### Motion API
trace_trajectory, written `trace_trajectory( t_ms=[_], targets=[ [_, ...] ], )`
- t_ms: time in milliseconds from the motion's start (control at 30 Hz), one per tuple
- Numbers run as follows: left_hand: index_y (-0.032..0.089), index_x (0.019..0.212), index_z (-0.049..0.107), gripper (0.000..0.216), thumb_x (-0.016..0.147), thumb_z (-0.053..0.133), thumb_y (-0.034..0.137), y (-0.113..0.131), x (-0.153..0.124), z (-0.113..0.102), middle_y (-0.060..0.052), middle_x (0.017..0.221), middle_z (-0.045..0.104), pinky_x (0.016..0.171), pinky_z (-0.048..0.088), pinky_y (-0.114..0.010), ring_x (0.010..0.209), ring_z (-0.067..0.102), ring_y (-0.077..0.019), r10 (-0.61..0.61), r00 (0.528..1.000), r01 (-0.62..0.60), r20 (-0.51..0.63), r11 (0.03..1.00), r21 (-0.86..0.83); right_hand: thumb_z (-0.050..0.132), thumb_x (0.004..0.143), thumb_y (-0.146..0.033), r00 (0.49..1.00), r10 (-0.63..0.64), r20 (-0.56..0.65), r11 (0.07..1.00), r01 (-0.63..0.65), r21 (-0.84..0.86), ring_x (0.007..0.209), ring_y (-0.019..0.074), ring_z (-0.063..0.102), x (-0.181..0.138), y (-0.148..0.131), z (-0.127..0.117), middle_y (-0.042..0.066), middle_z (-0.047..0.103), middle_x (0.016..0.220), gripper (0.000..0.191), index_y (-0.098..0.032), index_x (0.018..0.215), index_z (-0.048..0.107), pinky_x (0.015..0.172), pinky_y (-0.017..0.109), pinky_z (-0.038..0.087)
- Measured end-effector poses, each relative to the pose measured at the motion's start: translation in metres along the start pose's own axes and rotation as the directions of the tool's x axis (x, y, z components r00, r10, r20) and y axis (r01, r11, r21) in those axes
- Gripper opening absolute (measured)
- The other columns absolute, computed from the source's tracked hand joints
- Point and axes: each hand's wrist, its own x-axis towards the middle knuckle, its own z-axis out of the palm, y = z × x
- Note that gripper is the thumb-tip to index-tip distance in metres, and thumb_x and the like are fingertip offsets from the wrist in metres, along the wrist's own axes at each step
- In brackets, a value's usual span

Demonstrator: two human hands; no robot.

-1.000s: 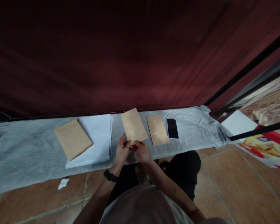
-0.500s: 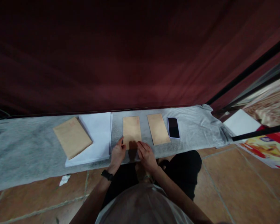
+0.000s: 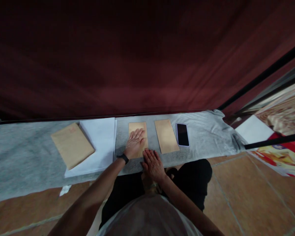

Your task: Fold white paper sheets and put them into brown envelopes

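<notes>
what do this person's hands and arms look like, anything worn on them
The left hand and right hand are bare, without gloves. A dark band circles the left wrist; none shows on the right. No sleeves are visible.

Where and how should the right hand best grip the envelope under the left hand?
Probably pinch the envelope by its near right corner, from the right: it lies flat, the left hand covers its middle, and the right hand is at that corner.
</notes>
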Motion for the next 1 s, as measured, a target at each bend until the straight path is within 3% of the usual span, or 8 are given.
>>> trace_trajectory(
  t_ms=[167,300,467,700,1000],
  targets=[
    [0.018,0.157,0.038,0.057,0.104,0.028,0.035,-0.009,0.037,0.002,-0.005,0.165,0.036,0.129,0.016,-0.048,0.156,0.022,-0.0232,0.026,0.999,-0.026,0.035,1.000,-0.002,0.047,0.106,-0.042,1.000,-0.013,0.011,1.000,0.013,-0.023,0.148,0.0234,0.040,0.000,0.001,0.002,0.009,0.040,0.162,0.064,-0.017,0.161,0.027,0.125,0.046,0.026],
    [0.017,0.158,0.036,0.058,0.104,0.029,0.037,-0.011,0.039,0.006,-0.007,0.165,0.037,0.130,0.013,-0.046,0.156,0.022,-0.0219,0.055,0.998,-0.055,0.017,0.998,-0.013,0.045,0.106,-0.041,1.000,-0.012,0.015,1.000,0.012,-0.021,0.149,0.0236,0.039,-0.001,0.002,0.002,0.009,0.039,0.163,0.063,-0.017,0.161,0.026,0.125,0.046,0.025],
    [0.016,0.159,0.031,0.059,0.105,0.026,0.039,-0.010,0.011,0.008,-0.008,0.166,0.033,0.129,0.014,-0.043,0.156,0.022,-0.0195,0.185,0.982,-0.184,0.027,0.982,-0.036,0.044,0.106,-0.037,1.000,-0.014,0.019,1.000,0.014,-0.012,0.150,0.0245,0.038,-0.001,0.002,0.005,0.011,0.041,0.162,0.062,-0.015,0.161,0.027,0.126,0.047,0.024],
    [0.017,0.160,0.030,0.057,0.106,0.026,0.035,0.000,-0.033,0.006,-0.006,0.166,0.033,0.129,0.014,-0.042,0.156,0.022,-0.0176,0.230,0.969,-0.226,0.085,0.973,-0.050,0.041,0.104,-0.026,1.000,0.006,0.012,1.000,-0.006,-0.002,0.152,0.0255,0.032,-0.002,0.000,0.007,0.016,0.037,0.163,0.061,-0.008,0.160,0.028,0.126,0.049,0.024],
    [0.018,0.161,0.027,0.058,0.106,0.029,0.038,0.014,-0.082,-0.002,-0.006,0.165,0.035,0.129,0.016,-0.041,0.155,0.026,-0.0178,0.260,0.961,-0.255,0.094,0.965,-0.063,0.038,0.104,-0.023,0.999,0.034,-0.002,0.999,-0.034,0.020,0.153,0.0232,0.030,-0.001,0.001,0.008,0.013,0.036,0.164,0.060,-0.010,0.161,0.025,0.127,0.046,0.025]
  ],
)
